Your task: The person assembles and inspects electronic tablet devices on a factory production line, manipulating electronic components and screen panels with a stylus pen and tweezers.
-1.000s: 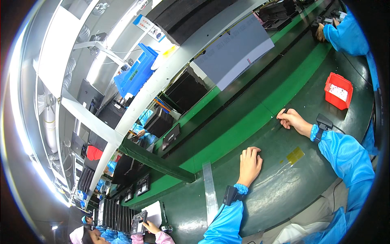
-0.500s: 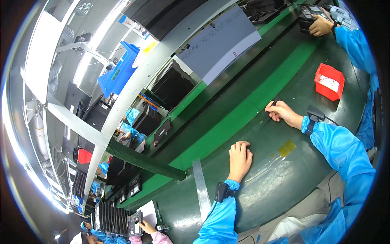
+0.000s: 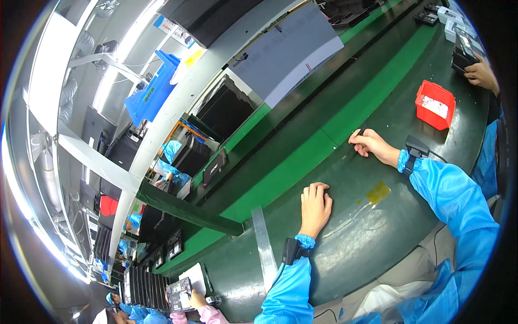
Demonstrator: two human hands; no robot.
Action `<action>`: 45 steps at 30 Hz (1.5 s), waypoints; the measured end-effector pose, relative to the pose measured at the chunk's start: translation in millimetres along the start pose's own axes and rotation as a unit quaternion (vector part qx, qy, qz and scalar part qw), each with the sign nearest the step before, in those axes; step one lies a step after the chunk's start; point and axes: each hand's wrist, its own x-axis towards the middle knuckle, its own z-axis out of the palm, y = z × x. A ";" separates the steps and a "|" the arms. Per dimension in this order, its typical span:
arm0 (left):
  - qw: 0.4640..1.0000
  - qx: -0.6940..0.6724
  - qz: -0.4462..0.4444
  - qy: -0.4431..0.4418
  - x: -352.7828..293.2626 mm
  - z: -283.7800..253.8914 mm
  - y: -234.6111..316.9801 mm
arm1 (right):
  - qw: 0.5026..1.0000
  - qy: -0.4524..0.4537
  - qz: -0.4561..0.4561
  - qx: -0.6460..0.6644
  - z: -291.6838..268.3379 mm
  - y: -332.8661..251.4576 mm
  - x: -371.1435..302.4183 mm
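Note:
My left hand (image 3: pixel 315 208) rests palm down on the dark green tabletop (image 3: pixel 291 237), fingers loosely bent and holding nothing I can see. My right hand (image 3: pixel 373 147) hovers or leans at the table farther right, its fingers closed in a pinch. A small black object (image 3: pixel 361 132) pokes out at those fingertips; its kind is hidden. Black bands with boxes sit on both wrists, over blue sleeves. Between the hands, nearer to me, a yellowish tape patch (image 3: pixel 378 193) sticks to the table. Beyond my right hand stands a red bin (image 3: pixel 436 105) with small whitish pieces in it.
At upper right, a co-worker's hand (image 3: pixel 481 74) holds a dark device (image 3: pixel 463 54). At lower left, a pink-sleeved person's hand (image 3: pixel 197 300) grips an open device (image 3: pixel 179 294) beside a row of black units (image 3: pixel 145 289). A dark post (image 3: pixel 189 208) meets the table left of me.
The upper-right co-worker's hand and device have moved right and nearer. At lower left, the held device has turned to show more of its face. My hands stay nearly in place.

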 end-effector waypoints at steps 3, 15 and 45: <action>1.000 -0.002 0.003 0.001 -1.5 2.8 -1.5 | 1.000 0.001 0.002 0.000 -0.2 0.6 -0.6; 0.993 0.119 -0.017 -0.010 6.1 -28.9 -38.6 | 1.000 0.002 0.013 0.010 -4.7 2.2 1.4; 0.899 0.220 -0.284 -0.252 -54.8 -145.3 -201.4 | 0.999 -0.001 0.001 0.040 -3.8 2.1 1.7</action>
